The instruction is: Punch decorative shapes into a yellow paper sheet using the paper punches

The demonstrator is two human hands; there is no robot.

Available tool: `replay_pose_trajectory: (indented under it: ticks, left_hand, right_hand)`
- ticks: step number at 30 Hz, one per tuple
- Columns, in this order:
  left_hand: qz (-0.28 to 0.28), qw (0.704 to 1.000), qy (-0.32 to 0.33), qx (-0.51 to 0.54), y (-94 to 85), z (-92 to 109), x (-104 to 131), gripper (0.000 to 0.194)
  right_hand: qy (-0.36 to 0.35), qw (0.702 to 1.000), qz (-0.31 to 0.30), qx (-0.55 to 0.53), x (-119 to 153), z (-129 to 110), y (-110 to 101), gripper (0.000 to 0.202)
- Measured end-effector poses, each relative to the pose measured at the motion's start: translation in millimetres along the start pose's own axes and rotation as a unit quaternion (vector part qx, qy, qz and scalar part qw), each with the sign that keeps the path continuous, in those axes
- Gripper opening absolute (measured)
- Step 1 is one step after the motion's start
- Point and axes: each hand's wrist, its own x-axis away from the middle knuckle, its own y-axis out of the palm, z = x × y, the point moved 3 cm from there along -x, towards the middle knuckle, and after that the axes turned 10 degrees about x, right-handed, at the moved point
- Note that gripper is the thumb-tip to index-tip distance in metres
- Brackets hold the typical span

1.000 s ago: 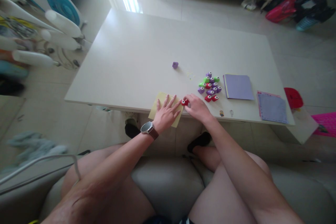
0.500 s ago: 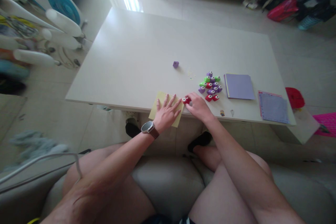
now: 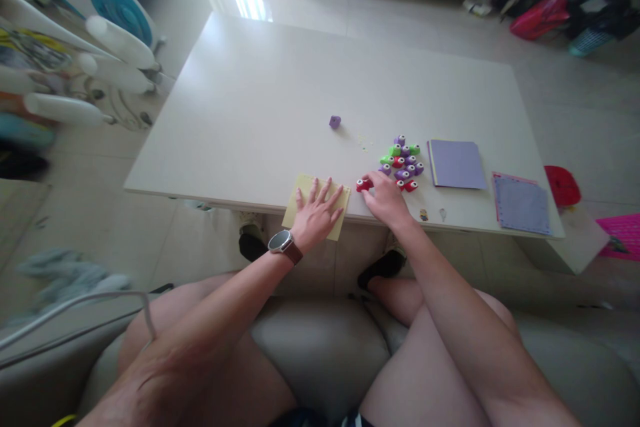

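Note:
My left hand lies flat with spread fingers on a yellow sheet of paper, which overhangs the table's near edge. In the closed fingers of my right hand is a red craft paper punch, just right of the sheet and apart from it. Small marks show along the sheet's right edge, too small to make out. Behind my right hand sits a cluster of purple, green and red craft punches, partly hidden by that hand.
A lone purple punch stands on the white table, with tiny paper bits nearby. To the right lie a stack of purple paper, bluish sheets with marked edges, a small yellow figure and a small pale object.
My right hand has moved right and slightly away from me with the red craft punch, off the yellow sheet's edge. My left hand and the sheet have barely shifted.

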Motion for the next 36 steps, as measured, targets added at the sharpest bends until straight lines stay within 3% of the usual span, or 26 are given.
replay_pose_trajectory:
  ticks: [9,18,26,36]
  left_hand:
    - [0.0,1.0,-0.014,-0.018,-0.8,-0.8,0.6,0.061]
    - [0.074,0.996,-0.014,-0.041,-20.1,-1.1,-5.9,0.026]
    - [0.043,0.999,-0.014,0.015,-26.8,-11.6,-12.0,0.027]
    - [0.017,0.993,-0.002,0.117,-22.9,-21.1,-20.9,0.018]
  right_hand:
    - [0.015,0.993,-0.016,0.12,2.9,-1.7,-2.0,0.017]
    - [-0.004,0.995,0.011,0.104,2.4,-4.3,0.4,0.022]
    - [-0.011,0.996,0.014,0.088,2.9,-6.2,0.2,0.019]
    - [-0.037,0.997,0.032,0.052,3.6,-10.1,1.4,0.021]
